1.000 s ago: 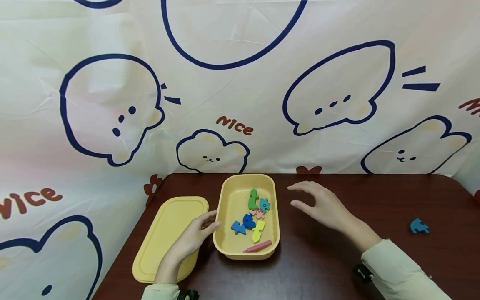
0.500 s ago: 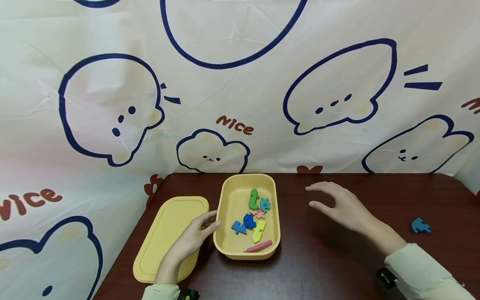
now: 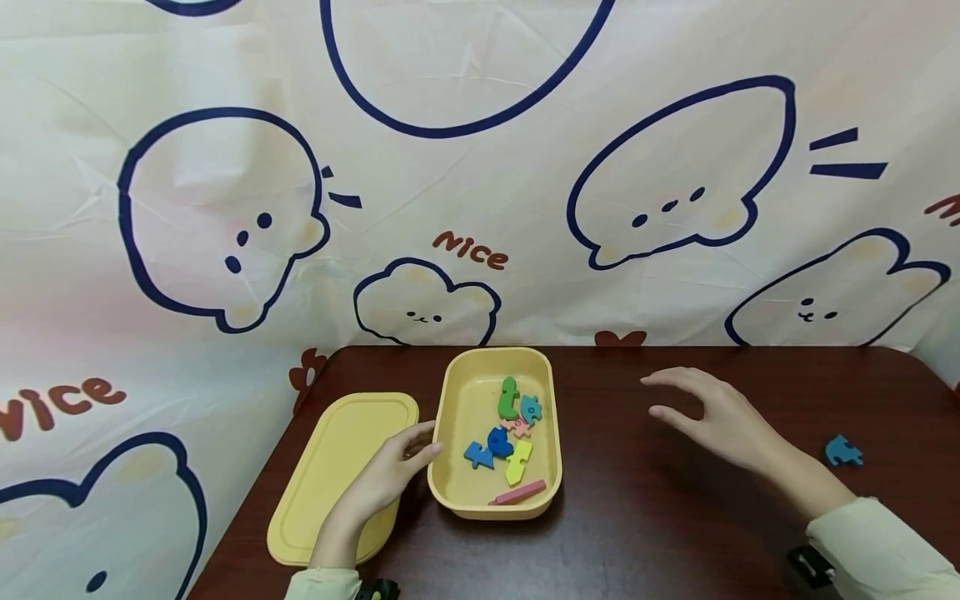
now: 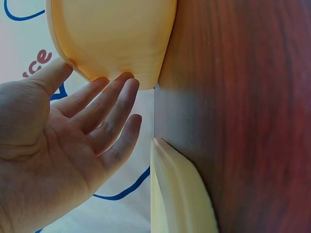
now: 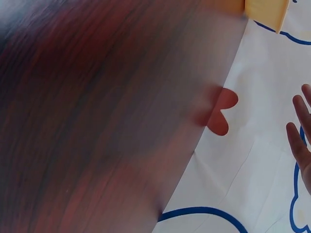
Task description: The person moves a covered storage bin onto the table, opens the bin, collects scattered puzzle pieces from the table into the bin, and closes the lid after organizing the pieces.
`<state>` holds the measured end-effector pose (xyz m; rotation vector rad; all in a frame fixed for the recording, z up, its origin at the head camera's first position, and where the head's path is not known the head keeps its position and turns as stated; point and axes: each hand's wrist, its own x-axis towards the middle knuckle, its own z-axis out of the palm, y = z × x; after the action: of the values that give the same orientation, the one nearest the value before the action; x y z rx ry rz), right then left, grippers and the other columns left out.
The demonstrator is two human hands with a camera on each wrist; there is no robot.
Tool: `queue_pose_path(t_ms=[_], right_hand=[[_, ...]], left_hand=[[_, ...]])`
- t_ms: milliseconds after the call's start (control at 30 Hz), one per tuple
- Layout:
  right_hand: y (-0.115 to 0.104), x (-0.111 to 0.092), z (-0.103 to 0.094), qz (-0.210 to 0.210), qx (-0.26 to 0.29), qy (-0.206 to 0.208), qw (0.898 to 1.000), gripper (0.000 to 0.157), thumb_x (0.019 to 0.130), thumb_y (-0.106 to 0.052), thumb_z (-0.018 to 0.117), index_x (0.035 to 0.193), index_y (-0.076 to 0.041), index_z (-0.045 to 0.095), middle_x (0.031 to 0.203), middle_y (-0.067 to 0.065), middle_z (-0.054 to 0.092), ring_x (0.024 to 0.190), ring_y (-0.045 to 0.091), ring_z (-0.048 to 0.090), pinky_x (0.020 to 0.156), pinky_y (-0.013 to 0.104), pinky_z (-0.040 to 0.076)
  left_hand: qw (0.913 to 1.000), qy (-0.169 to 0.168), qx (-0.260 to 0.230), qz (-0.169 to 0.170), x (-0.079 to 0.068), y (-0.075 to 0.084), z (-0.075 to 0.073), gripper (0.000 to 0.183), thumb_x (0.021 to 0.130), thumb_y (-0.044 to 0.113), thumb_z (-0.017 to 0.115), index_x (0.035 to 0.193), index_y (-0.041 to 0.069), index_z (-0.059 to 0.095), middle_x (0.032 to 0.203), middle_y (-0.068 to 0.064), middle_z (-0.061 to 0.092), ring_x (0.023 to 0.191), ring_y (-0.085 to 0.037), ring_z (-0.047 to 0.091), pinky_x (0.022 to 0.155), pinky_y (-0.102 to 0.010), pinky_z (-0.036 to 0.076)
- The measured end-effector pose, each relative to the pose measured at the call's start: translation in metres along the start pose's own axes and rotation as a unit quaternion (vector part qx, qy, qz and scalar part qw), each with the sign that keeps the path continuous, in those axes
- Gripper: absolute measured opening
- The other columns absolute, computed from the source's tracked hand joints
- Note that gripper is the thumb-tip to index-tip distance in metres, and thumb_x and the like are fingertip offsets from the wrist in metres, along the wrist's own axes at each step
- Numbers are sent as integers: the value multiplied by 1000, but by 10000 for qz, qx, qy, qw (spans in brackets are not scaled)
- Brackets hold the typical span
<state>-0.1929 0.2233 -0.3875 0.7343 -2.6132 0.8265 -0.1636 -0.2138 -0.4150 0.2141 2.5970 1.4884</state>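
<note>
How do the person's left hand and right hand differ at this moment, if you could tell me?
The left hand touches the near left wall of the yellow box and lies over the yellow lid; the right hand hovers above the brown table, touching nothing. The left hand is beside the box; the right hand is nearer the lone blue piece. Both hold nothing, fingers relaxed.

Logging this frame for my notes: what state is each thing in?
Yellow box: open, upright, holding several coloured pieces.
Lid: off, flat beside the box.
Blue piece: loose on the table.
Left hand: fingers against the box's side.
Right hand: open, holding nothing.
</note>
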Motion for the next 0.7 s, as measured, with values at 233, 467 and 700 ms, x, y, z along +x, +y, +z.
queue_pose_path(t_ms=[233,467,700], right_hand=[[6,-4,-7,58,-71,2,10000,40,89,-22,77,128,-22,65,126,1,63,116,21,56,89,50,47],[14,-12,-13,143,-197,-17,9997,40,90,-24,75,128,-20,64,127,5,62,117,25,55,88,53,47],[24,-18,-26,80,-362,196,9991,41,89,-22,77,128,-21,65,124,2,63,114,14,53,92,23,44]], left_hand=[[9999,99,-4,-22,0,2,0,46,101,17,59,142,-3,50,130,-17,61,121,-31,56,100,-50,44],[10000,42,14,15,1,2,0,46,102,17,59,142,-4,49,131,-19,59,122,-33,55,100,-50,44],[10000,13,-6,0,0,1,0,48,102,17,58,142,-5,48,132,-20,59,123,-34,54,101,-51,43]])
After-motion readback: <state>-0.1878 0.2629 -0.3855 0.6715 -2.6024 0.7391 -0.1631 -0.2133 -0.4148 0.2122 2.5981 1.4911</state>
